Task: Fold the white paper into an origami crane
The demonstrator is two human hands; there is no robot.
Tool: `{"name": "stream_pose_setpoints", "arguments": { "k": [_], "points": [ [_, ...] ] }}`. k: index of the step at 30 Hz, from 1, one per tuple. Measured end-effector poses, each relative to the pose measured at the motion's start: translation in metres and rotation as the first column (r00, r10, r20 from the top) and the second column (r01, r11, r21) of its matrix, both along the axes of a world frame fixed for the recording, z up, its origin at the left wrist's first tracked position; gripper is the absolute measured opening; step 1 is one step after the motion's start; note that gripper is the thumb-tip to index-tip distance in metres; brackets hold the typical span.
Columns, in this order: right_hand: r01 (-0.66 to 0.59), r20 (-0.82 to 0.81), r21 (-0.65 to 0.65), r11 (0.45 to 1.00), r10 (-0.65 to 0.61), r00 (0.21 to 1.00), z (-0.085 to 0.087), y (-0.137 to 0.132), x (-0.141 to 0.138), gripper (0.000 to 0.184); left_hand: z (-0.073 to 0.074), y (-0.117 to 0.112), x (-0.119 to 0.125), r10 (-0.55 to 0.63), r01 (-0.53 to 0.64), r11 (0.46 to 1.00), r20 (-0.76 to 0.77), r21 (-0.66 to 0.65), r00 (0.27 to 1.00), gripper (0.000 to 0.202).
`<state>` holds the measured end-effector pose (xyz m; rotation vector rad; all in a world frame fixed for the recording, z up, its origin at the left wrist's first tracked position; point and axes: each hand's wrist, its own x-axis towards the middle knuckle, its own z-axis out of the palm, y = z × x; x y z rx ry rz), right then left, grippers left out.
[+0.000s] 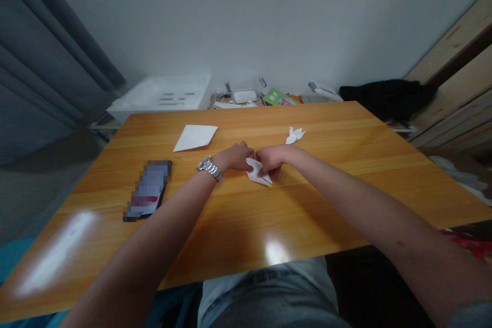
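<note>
Pinching folded, pointed white paper (254,175), the right hand (272,157) flanks the left hand (237,156), whose grip is unclear.

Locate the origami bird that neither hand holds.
In the head view, the origami bird is right of centre on the wooden table, beyond and to the right of the right hand.

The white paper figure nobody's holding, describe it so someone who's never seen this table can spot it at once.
On the wooden table, look right of centre, toward the far edge. Just past the right hand sits a small white paper figure. It has pointed tips, unlike the flat paper, and is unheld, unlike the folded piece in that hand.
</note>
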<state>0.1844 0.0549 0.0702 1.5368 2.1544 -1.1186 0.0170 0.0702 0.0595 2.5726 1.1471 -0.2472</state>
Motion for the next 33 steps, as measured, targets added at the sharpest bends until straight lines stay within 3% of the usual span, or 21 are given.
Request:
{"name": "stream_pose_setpoints", "arguments": {
  "k": [5, 8, 11, 13, 15, 17, 20, 22, 26, 33],
  "points": [
    [-0.008, -0.036, 0.282, 0.959, 0.018, 0.999, -0.004, -0.011, 0.005, 0.026, -0.009, -0.007, -0.012, 0.075, -0.075, 0.997, 0.015, 0.005, 0.997, 0.036],
    [0.035, -0.102, 0.374, 0.927, 0.004, 0.995, -0.015, -0.023, 0.01, 0.028, -0.013, -0.011, -0.018, 0.095, -0.095, 0.995, 0.05, -0.013, 0.994, 0.034],
    [0.105, -0.291, 0.456, 0.884, 0.037, 0.956, -0.026, -0.035, 0.014, 0.017, -0.016, -0.016, -0.023, 0.12, -0.118, 0.993, 0.102, -0.031, 0.987, 0.032],
    [0.165, -0.381, 0.514, 0.842, 0.052, 0.923, -0.032, -0.04, 0.015, 0.01, -0.02, -0.02, -0.025, 0.147, -0.139, 0.989, 0.167, -0.057, 0.975, 0.031],
    [0.186, -0.428, 0.575, 0.797, 0.099, 0.899, -0.036, -0.043, 0.016, 0.01, -0.024, -0.023, -0.026, 0.223, -0.182, 0.972, 0.335, -0.149, 0.916, 0.034],
    [0.193, -0.443, 0.622, 0.759, 0.138, 0.886, -0.041, -0.045, 0.015, 0.012, -0.029, -0.026, -0.025, 0.249, -0.193, 0.966, 0.401, -0.175, 0.882, 0.038],
    [0.226, -0.458, 0.655, 0.721, 0.14, 0.878, -0.048, -0.049, 0.015, 0.012, -0.034, -0.031, -0.023, 0.199, -0.141, 0.978, 0.476, -0.155, 0.857, 0.032],
    [0.246, -0.477, 0.665, 0.705, 0.148, 0.866, -0.05, -0.053, 0.015, 0.012, -0.035, -0.036, -0.022, 0.229, -0.167, 0.972, 0.541, -0.162, 0.809, 0.026],
    [0.295, -0.51, 0.624, 0.723, 0.091, 0.855, -0.051, -0.063, 0.015, 0.014, -0.035, -0.045, -0.023, 0.268, -0.152, 0.96, 0.605, -0.237, 0.75, 0.02],
    [0.343, -0.54, 0.608, 0.716, 0.056, 0.84, -0.054, -0.071, 0.016, 0.018, -0.031, -0.059, -0.025, 0.301, -0.232, 0.954, 0.656, -0.192, 0.692, 0.021]
  ]
}}
